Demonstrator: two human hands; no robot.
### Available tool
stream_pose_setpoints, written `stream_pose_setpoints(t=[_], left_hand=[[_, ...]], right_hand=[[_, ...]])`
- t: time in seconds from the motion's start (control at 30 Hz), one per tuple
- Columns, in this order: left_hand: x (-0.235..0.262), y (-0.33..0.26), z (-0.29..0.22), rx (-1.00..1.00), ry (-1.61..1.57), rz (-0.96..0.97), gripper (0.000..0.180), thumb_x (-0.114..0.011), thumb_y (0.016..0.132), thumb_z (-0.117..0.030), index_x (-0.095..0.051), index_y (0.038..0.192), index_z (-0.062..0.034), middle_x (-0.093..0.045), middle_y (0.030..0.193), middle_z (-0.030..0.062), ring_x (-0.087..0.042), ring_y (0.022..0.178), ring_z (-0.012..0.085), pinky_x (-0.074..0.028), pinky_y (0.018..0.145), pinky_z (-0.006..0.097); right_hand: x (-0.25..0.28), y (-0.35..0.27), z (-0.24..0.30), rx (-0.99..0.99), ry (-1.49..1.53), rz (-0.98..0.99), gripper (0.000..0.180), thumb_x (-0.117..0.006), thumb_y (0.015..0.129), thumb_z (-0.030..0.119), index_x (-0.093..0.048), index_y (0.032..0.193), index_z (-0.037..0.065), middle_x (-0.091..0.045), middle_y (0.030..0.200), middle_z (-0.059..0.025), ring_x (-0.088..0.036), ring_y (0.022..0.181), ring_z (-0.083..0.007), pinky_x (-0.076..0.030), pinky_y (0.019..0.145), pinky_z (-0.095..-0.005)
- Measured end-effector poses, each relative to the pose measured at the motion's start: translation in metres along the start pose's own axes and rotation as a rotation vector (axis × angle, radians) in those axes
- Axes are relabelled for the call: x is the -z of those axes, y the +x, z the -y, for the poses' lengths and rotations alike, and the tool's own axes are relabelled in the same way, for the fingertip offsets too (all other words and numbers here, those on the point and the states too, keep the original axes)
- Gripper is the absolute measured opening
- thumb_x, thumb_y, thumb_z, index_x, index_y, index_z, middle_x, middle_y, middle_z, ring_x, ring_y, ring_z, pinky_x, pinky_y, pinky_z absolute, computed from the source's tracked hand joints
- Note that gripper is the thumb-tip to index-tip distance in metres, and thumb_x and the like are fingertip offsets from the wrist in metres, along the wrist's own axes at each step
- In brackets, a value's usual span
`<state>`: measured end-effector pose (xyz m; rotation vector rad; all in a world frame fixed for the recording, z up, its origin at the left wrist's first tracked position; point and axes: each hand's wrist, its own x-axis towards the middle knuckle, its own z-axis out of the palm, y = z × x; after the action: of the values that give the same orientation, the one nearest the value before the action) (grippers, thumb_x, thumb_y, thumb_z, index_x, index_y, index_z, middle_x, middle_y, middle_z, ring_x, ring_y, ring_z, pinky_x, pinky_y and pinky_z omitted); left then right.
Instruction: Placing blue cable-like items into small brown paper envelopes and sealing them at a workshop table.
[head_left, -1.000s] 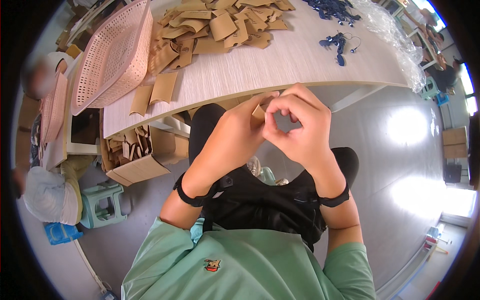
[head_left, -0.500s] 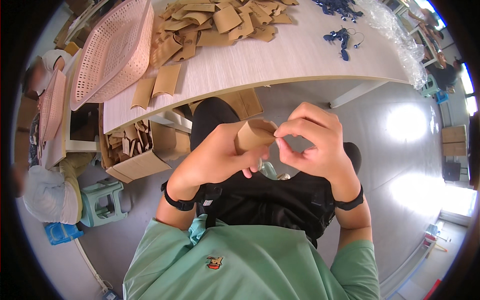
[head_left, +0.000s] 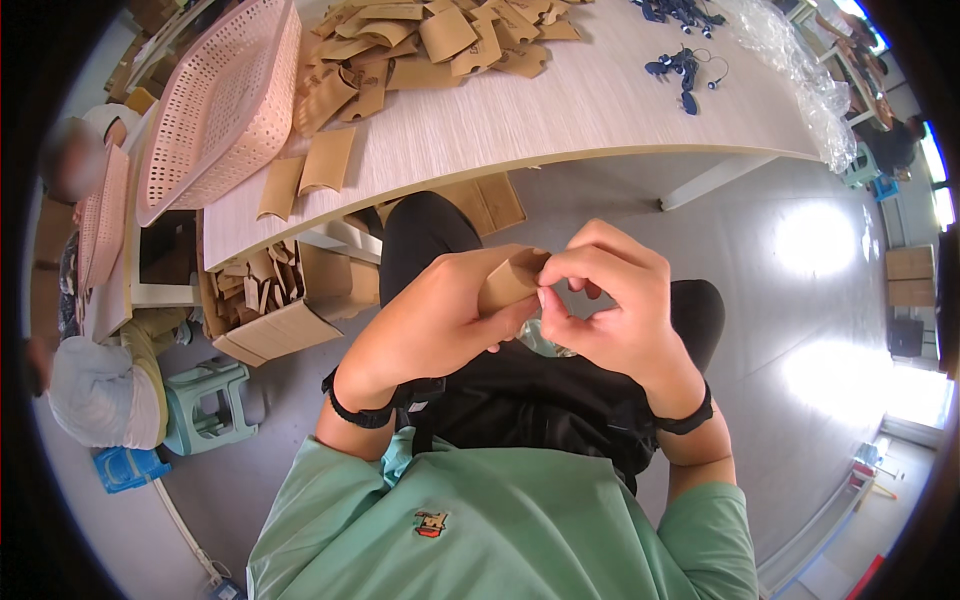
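Right in front of the person's chest, above the lap, sits a small brown cardboard sleeve (head_left: 510,280). It is curved like a little tube, and its long side runs from the lower left up to the upper right, tilted. Both hands are on it, so neither is far away. The left hand (head_left: 440,320) wraps around its lower part with the fingers curled shut on it. The right hand (head_left: 610,310) comes in from the other side and pinches the upper end with thumb and fingertips; its other fingers are bent in.

Farther out, past the knees, is the pale wooden worktop (head_left: 560,110). A heap of flat brown cardboard pieces (head_left: 430,40) lies on it. A pink plastic basket (head_left: 215,105) with holes leans at its left end. Some dark earphones (head_left: 685,70) with cords lie to the right, near crinkly clear plastic bags (head_left: 800,70). Under the worktop, a cardboard box (head_left: 270,310) holds more brown pieces. A green stool (head_left: 205,405) stands on the floor beside it.
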<state>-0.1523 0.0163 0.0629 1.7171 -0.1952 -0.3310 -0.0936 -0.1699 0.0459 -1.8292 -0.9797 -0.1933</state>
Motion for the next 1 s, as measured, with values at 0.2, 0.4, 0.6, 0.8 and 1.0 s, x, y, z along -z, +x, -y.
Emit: stream_pose_setpoints(t=[0.2,0.4,0.6,0.8,1.0], left_hand=[[-0.003,0.004,0.005,0.06,-0.013,0.004,0.03,-0.058,0.09,0.0,-0.057,0.119,0.0058,-0.064,0.084,0.0051,-0.061,0.068,0.0093,-0.052,0.061,0.024],[-0.004,0.002,-0.001,0.133,0.006,-0.009,0.031,-0.058,0.089,0.0,-0.058,0.12,0.0031,-0.065,0.083,0.0042,-0.06,0.066,0.0091,-0.053,0.06,0.024],[-0.005,0.002,0.004,0.168,-0.012,-0.026,0.026,-0.061,0.09,-0.002,-0.061,0.116,0.0016,-0.065,0.081,0.0034,-0.059,0.066,0.0085,-0.051,0.057,0.025],[-0.022,0.017,0.028,-0.361,0.822,-0.405,0.047,-0.065,0.074,0.008,-0.06,0.12,-0.0018,-0.058,0.095,0.0103,-0.059,0.086,0.0266,-0.049,0.075,0.036],[-0.037,0.024,0.025,-0.42,0.894,-0.54,0.075,-0.066,0.066,0.008,-0.046,0.137,-0.0033,-0.051,0.121,0.0172,-0.052,0.11,0.0369,-0.047,0.091,0.042]], right_hand=[[-0.003,-0.001,-0.003,0.054,-0.036,-0.054,0.024,-0.074,0.058,-0.003,-0.062,0.075,0.009,-0.055,0.071,-0.0018,-0.056,0.057,-0.0184,-0.045,0.05,-0.0276],[-0.004,-0.002,-0.007,0.149,-0.154,-0.071,0.024,-0.073,0.056,0.0,-0.06,0.072,0.012,-0.051,0.069,-0.0002,-0.053,0.056,-0.0161,-0.042,0.047,-0.0277],[0.007,-0.007,-0.011,0.302,-0.414,-0.024,0.022,-0.072,0.058,0.003,-0.059,0.072,0.013,-0.049,0.07,0.001,-0.051,0.054,-0.0139,-0.04,0.044,-0.0272],[-0.002,-0.018,-0.007,-0.137,-0.03,-0.074,0.018,-0.073,0.076,0.005,-0.059,0.086,0.007,-0.056,0.076,-0.0018,-0.052,0.054,-0.0089,-0.04,0.048,-0.0215],[-0.011,-0.029,-0.016,-0.615,0.745,-0.311,0.019,-0.067,0.092,0.008,-0.053,0.099,-0.002,-0.061,0.096,-0.0077,-0.064,0.08,-0.0081,-0.054,0.064,-0.0231]])
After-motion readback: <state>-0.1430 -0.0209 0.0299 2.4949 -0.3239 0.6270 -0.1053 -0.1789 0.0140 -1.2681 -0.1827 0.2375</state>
